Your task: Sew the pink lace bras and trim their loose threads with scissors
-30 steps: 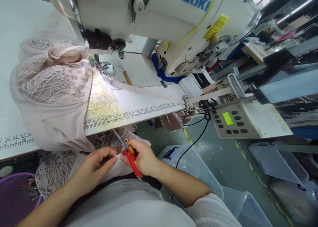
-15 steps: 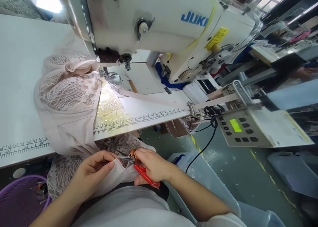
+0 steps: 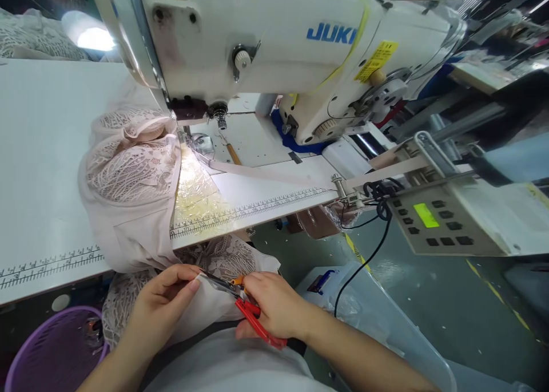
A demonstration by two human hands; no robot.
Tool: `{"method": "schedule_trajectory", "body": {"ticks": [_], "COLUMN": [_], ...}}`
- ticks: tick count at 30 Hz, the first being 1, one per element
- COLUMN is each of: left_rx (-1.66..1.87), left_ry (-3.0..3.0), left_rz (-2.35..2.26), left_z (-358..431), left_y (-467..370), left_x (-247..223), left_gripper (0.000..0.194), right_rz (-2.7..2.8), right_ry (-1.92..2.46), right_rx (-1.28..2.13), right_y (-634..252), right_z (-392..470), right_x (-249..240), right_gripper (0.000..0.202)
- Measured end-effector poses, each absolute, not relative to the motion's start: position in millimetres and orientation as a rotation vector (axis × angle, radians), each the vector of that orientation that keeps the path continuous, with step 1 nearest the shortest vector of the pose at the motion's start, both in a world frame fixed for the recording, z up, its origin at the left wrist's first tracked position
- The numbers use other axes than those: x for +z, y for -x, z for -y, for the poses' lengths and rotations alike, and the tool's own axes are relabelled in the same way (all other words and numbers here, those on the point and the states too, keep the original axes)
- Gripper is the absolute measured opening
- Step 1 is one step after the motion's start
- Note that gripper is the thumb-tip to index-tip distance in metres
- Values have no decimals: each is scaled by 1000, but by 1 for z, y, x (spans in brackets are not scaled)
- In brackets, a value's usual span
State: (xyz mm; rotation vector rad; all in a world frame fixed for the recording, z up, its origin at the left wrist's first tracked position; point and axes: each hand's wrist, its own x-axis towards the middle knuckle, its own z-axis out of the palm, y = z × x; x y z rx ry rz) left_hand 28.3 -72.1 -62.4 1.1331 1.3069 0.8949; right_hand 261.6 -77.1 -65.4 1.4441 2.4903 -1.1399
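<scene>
My left hand (image 3: pixel 165 306) pinches the edge of pale beige fabric (image 3: pixel 206 303) between thumb and fingers, just below the table edge. My right hand (image 3: pixel 274 309) grips scissors (image 3: pixel 257 323) with red and orange handles. Their blades point left at the pinched edge, by my left fingertips, and look nearly closed. The fabric belongs to a beige lace garment (image 3: pixel 132 174) that lies partly on the table under the sewing machine head and hangs over the front edge. More lace (image 3: pixel 227 254) shows behind my hands.
A white sewing machine (image 3: pixel 257 43) spans the table, which has a printed ruler (image 3: pixel 266 206) along its front. A control box (image 3: pixel 433 220) juts out at right. Below stand a purple basket (image 3: pixel 55 352) and a clear plastic bin (image 3: pixel 386 323). An awl (image 3: pixel 233 153) lies behind the needle area.
The scissor blades, apart before, have come nearly together at the fabric edge. My left hand keeps its pinch. The whole view has shifted slightly.
</scene>
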Motion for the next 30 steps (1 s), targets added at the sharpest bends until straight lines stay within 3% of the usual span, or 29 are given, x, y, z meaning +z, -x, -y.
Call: {"method": "schedule_trajectory", "body": {"ticks": [14, 26, 30], "left_rx": [886, 794, 829], "left_ry": [-1062, -1233, -1280], "left_rz": [-1306, -1231, -1158], "left_z": [71, 69, 72], "left_y": [-32, -33, -34], "left_x": [-61, -50, -46], "left_gripper": [20, 14, 12], "right_rz": [-2601, -2610, -2713], "right_ry": [-1495, -2044, -1978], "right_rx": [-1137, -1730, -1926], "right_y": [-262, -269, -249], "right_z": [83, 70, 66], "right_x": [-76, -54, -41], "right_gripper": [54, 58, 51]}}
